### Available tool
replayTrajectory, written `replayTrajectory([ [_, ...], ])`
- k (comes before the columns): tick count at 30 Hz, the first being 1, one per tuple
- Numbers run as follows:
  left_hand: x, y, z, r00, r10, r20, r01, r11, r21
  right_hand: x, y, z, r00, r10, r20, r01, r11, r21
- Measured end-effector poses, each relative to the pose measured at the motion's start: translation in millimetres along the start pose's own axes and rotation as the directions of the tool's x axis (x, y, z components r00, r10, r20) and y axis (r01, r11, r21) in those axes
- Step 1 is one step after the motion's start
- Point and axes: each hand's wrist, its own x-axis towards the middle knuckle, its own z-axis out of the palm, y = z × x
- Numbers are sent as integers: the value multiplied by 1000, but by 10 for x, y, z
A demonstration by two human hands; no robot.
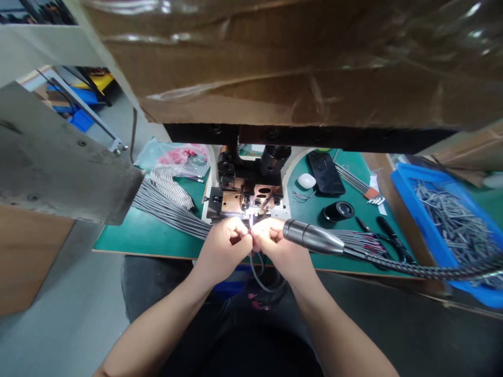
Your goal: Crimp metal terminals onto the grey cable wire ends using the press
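Observation:
Both hands meet at the front of a machine's metal tooling [255, 196], under a bright light. My left hand [226, 248] is closed, thumb and forefinger pinched on a thin grey cable [255, 269]. My right hand [285, 248] pinches the same cable from the other side, fingertips almost touching the left ones. The cable loops down below the hands over the lap. Its end at the tooling is too bright and small to make out. A grey lamp head [312, 235] on a flexible neck [416, 269] crosses just over my right hand.
Bundled grey cables [171, 212] lie left; more cables with stripped ends [365, 241] lie right. Also right are a phone [326, 173], a white case [306, 181], a black cylinder [338, 211], pliers [393, 238], hex keys [359, 183] and a blue bin [440, 235]. A taped cardboard cover [275, 68] hangs overhead.

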Motion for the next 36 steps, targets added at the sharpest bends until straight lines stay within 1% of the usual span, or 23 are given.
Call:
replayTrajectory([
  [3, 43, 13, -1, 1000, 16, -12, -16, 1000, 10, 41, 76, 33, 1000, 28, -14, -26, 996, 86],
  [5, 64, 6, 7, 1000, 19, -20, -19, 1000, -6, 50, 116, 62, 998, 57, -29, -51, 982, 184],
  [7, 78, -8, 19, 1000, 16, -25, -17, 999, -35, 57, 129, 96, 997, 76, -30, -64, 957, 283],
  [9, 89, -25, 28, 1000, -6, -31, 4, 998, -62, 65, 117, 125, 996, 85, -35, -68, 938, 339],
  [13, 112, -53, 29, 999, -40, -36, 37, 997, -66, 85, 81, 156, 994, 78, -78, -48, 944, 327],
  [18, 116, -54, 37, 999, -25, -37, 23, 999, -43, 98, 107, 162, 988, 115, -105, -71, 934, 351],
  [23, 96, -17, 57, 996, -19, -85, 26, 996, 85, 95, 146, 159, 978, 136, -155, -81, 944, 318],
  [25, 97, -10, 57, 996, -14, -86, 24, 993, 116, 99, 144, 159, 977, 138, -160, -81, 944, 319],
  [27, 103, -11, 55, 997, -21, -68, 28, 995, 98, 108, 132, 161, 980, 138, -146, -82, 938, 338],
  [32, 120, -29, 64, 994, -103, -42, 104, 995, 15, 139, 98, 166, 990, 107, -93, -54, 891, 450],
  [36, 127, -46, 83, 993, -117, -28, 116, 992, -48, 135, 124, 157, 992, 98, -79, -49, 881, 471],
])
